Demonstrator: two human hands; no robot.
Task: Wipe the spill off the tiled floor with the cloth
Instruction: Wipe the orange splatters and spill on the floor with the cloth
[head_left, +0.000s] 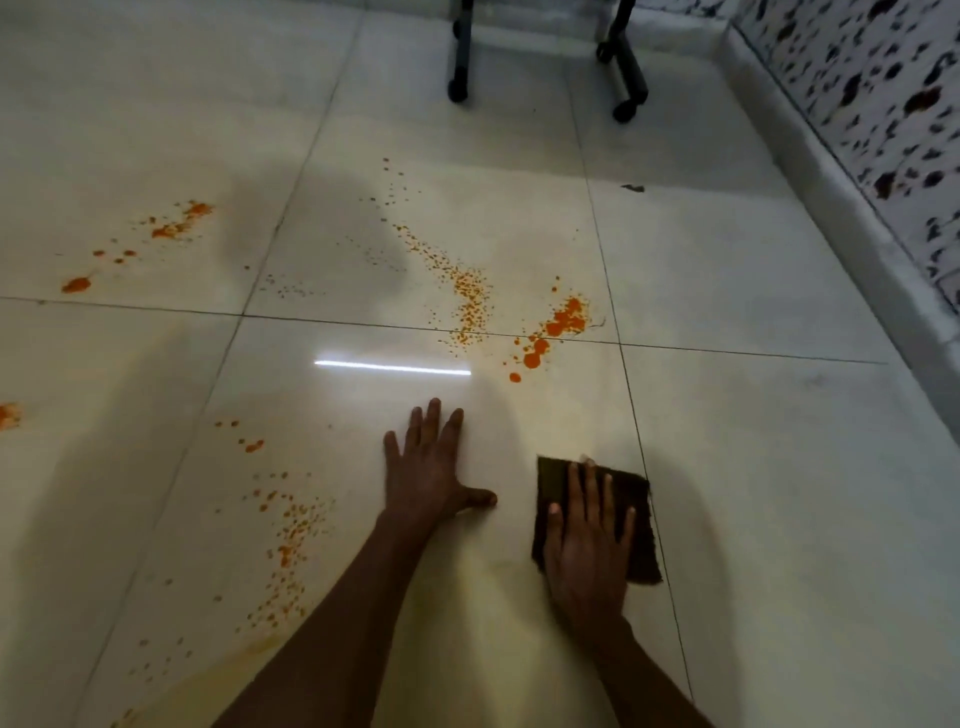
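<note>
Both forearms reach forward and down to the glossy tiled floor (727, 441). The left hand (434, 475) lies flat on bare tile, fingers spread and straight, thumb out to the side. Just beside it, the right hand (589, 545) presses flat on a dark brown cloth (636, 525), fingers extended. Orange spill (563, 319) spatters the tiles ahead and left, apart from the cloth.

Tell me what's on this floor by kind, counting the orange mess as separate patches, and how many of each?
Hands pressed flat: 2, the left hand on bare tile, the right hand on the cloth
Brown cloth: 1
Orange spill patches: 5, upper left, centre, red blobs, lower left, left edge
Black wheeled legs: 2
Total: 10
</note>
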